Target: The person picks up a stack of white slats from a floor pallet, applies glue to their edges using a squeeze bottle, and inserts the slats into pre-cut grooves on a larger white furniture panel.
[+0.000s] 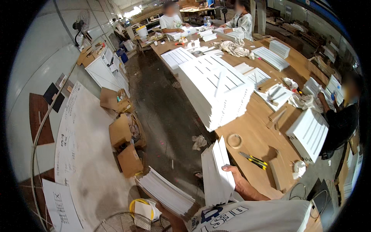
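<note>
Holding a bundle of white slatted panels (216, 176) upright against the chest, at 6 o'clock in the head view; the right hand (235, 174) wraps the bundle's right edge, fingers curled closed over the outermost panel, thumb side hidden.

Second bundle of white panels (166, 191), fanned and tilted, at 7 o'clock, carried low. The left hand is hidden beneath it; its grip cannot be told, only a forearm showing under the bundle's near end.

Long brown worktable (255, 143), running from 5 o'clock toward 12. On it: a tall stack of white panels (214, 91) near centre; a roll of tape (234, 140) just beyond the held bundle; yellow-handled pliers (253, 159) to the right of the tape; a smaller white stack (309, 133) at 3 o'clock.

Cardboard boxes (125, 141) on the floor at 9 o'clock.

Step judged: carrying panels in beside the table edge. Setting them down would call for bare tabletop clear of the tape and the pliers, the bundle's edges kept square.
</note>
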Available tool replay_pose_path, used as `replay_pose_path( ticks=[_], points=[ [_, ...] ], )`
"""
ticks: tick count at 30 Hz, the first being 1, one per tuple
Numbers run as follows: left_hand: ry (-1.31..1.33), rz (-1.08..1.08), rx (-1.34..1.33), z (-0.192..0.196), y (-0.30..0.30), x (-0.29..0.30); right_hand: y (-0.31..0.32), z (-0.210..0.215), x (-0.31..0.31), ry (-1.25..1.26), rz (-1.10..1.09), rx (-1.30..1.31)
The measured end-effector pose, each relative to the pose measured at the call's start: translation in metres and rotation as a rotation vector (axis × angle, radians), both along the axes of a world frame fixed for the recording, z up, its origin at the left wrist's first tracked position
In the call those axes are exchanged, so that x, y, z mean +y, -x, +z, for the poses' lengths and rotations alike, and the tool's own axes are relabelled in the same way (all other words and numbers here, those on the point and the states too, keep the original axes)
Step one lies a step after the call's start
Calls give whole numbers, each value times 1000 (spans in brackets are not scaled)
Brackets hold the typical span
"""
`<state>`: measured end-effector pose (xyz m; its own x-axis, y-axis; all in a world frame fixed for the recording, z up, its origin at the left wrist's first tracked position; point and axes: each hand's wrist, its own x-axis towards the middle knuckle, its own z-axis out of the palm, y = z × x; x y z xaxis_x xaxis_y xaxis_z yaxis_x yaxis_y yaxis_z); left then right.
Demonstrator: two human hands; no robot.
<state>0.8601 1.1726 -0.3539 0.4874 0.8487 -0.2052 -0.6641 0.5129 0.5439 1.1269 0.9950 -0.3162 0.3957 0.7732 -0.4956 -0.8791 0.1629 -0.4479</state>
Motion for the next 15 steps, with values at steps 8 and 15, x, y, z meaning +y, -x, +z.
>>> replay_pose_path(
  ticks=[8,15],
  points=[
    [0,-7,-9,25,-73,202,-78,44,238,-53,118,-157],
    [41,-93,-56,13,-148,365,-142,65,387,-73,50,-152]
  ],
)
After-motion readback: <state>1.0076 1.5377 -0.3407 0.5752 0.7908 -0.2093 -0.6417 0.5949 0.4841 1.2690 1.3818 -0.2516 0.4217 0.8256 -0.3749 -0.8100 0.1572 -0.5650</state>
